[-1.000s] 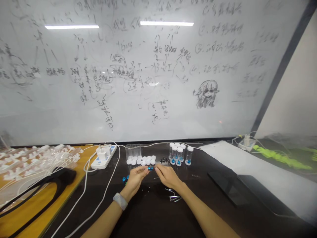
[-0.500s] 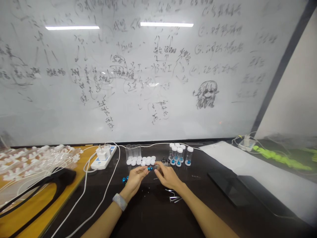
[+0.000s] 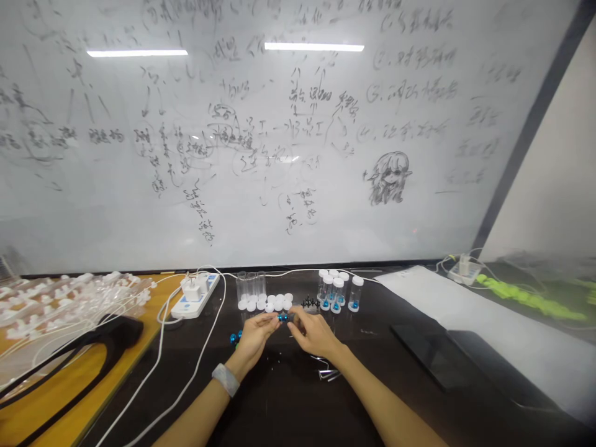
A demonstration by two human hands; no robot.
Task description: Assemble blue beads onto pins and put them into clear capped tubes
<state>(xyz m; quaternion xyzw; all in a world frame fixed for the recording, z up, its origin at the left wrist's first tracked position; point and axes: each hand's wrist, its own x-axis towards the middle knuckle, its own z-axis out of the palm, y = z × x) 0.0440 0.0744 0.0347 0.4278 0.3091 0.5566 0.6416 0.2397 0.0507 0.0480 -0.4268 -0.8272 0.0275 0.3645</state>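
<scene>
My left hand [image 3: 255, 334], with a pale band on the wrist, pinches a small shiny blue metallic part [image 3: 282, 317] between thumb and fingertips. At the right end of that part, the fingers of my right hand [image 3: 315, 334] are bent and drawn together. Whatever they grip there is too small to make out. More blue metallic pieces [image 3: 233, 338] lie beside my left hand, partly hidden by it. Under my right wrist several silver hex keys [image 3: 328, 374] rest on the dark table. Small black parts [image 3: 310, 302] stand just behind my right hand.
White caps [image 3: 279, 302] and clear tubes [image 3: 251, 287] stand behind my hands. White-capped tubes with blue pieces inside [image 3: 336, 293] are at right. A power strip [image 3: 195, 297] with cables lies left. A dark flat device [image 3: 426, 354] and a white sheet [image 3: 503, 329] lie right.
My right hand's fingers have shifted slightly and drawn closer together at the end of the blue part. My left hand keeps its pinch in nearly the same spot.
</scene>
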